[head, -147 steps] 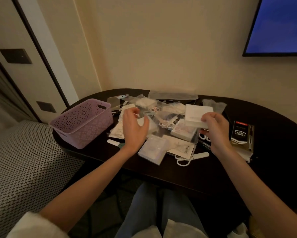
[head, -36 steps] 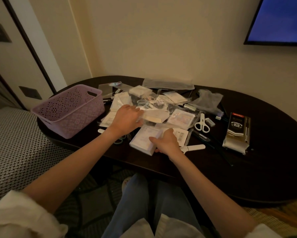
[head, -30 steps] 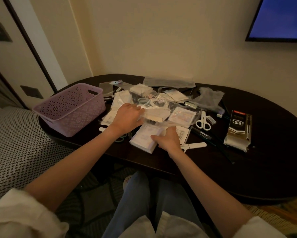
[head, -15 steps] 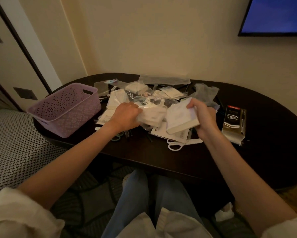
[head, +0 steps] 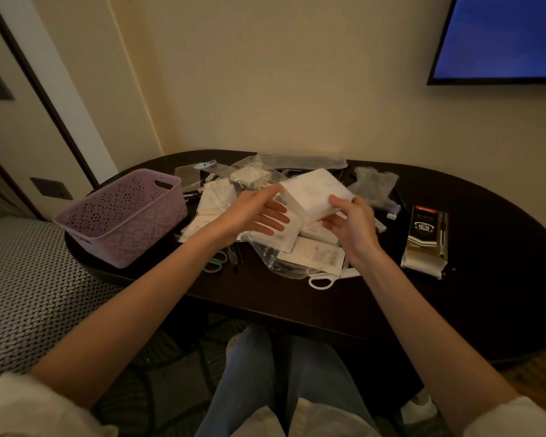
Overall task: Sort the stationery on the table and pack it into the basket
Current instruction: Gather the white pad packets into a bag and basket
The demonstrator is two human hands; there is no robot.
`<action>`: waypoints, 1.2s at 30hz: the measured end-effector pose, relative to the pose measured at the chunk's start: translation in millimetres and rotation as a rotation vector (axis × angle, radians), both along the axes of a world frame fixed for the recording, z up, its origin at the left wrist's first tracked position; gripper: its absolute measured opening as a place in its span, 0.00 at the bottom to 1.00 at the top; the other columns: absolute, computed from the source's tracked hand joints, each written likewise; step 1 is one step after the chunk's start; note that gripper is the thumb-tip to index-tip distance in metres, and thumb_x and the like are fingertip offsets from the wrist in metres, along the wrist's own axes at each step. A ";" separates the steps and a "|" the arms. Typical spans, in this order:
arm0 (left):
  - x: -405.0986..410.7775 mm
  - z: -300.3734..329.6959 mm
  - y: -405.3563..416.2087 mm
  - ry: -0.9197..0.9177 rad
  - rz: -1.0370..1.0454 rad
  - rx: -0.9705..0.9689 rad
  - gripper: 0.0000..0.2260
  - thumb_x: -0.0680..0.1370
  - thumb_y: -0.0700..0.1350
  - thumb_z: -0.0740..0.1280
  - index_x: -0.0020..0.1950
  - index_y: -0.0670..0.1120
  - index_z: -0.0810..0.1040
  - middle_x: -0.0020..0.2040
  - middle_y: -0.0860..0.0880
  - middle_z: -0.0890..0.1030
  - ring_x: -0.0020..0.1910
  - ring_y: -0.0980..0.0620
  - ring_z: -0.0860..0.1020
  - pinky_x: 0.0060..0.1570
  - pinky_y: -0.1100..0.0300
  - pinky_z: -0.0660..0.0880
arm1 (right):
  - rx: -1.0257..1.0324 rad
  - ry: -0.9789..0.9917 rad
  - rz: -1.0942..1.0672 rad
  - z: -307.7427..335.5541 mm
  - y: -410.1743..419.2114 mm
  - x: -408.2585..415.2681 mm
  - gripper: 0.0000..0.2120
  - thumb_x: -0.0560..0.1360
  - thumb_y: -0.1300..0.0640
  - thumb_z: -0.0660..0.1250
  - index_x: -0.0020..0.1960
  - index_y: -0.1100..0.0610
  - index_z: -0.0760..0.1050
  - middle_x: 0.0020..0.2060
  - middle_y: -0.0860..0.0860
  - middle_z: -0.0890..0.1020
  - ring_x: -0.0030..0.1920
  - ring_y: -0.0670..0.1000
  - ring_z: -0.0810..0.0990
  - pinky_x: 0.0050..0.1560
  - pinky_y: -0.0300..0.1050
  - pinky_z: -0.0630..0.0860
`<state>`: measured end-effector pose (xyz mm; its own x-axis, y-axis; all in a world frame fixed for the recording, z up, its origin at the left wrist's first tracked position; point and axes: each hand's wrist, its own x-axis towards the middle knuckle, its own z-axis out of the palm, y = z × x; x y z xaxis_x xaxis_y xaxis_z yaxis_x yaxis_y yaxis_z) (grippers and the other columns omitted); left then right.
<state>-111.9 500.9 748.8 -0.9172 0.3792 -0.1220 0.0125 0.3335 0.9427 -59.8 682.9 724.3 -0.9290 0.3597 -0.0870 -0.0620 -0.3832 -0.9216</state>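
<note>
Cream walls meet behind a dark oval table (head: 454, 310), with the corner of a blue-lit screen (head: 502, 36) on the wall at far right. On the table's left end stands a lilac plastic basket (head: 123, 216) with a pierced flower pattern and a slot handle in its far end wall. Right of it spreads a heap of stationery (head: 300, 247): clear plastic bags, flat white packets, one with a barcode label, and loose pens. White-handled scissors (head: 323, 281) lie at the heap's near edge, and green-handled scissors (head: 215, 263) peek from under the left forearm.

The right hand (head: 352, 228) holds a thick white square pad (head: 314, 192) lifted above the heap, thumb on its top face and fingers curled beneath its near right corner. The pad is tilted, plain and pale, its stacked edge showing. The left hand (head: 252, 212) is spread flat, fingers straight, fingertips reaching toward the pad's left corner; contact cannot be told.

A black-and-gold pen pack (head: 426, 241) marked 0.5 lies apart to the right.
</note>
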 end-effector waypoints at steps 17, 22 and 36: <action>7.7 -40.0 21.6 1.493 -0.044 -0.511 0.13 0.77 0.47 0.65 0.53 0.39 0.81 0.42 0.43 0.81 0.40 0.45 0.78 0.35 0.56 0.74 | 0.069 -0.069 0.254 10.3 8.1 6.0 0.16 0.78 0.47 0.64 0.56 0.59 0.75 0.50 0.58 0.83 0.48 0.55 0.84 0.49 0.49 0.82; 9.6 -49.4 21.5 1.471 -0.096 -0.531 0.18 0.76 0.56 0.64 0.50 0.42 0.84 0.43 0.45 0.83 0.41 0.47 0.80 0.34 0.56 0.76 | 0.047 -0.161 0.042 -7.1 15.7 6.3 0.09 0.78 0.63 0.62 0.58 0.62 0.71 0.55 0.60 0.79 0.52 0.56 0.81 0.46 0.48 0.80; 6.6 -72.6 17.5 1.051 0.144 -0.931 0.20 0.73 0.53 0.71 0.57 0.41 0.78 0.51 0.43 0.78 0.49 0.45 0.76 0.38 0.53 0.73 | 0.405 -0.312 0.088 -26.4 23.6 1.5 0.18 0.79 0.60 0.58 0.69 0.62 0.66 0.50 0.51 0.71 0.42 0.45 0.69 0.39 0.40 0.67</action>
<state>-105.3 518.5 676.2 -0.7592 0.4363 0.4830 0.4746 0.8789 -0.0479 -58.3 706.5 698.0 -0.9093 0.3436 -0.2348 0.2559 0.0167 -0.9666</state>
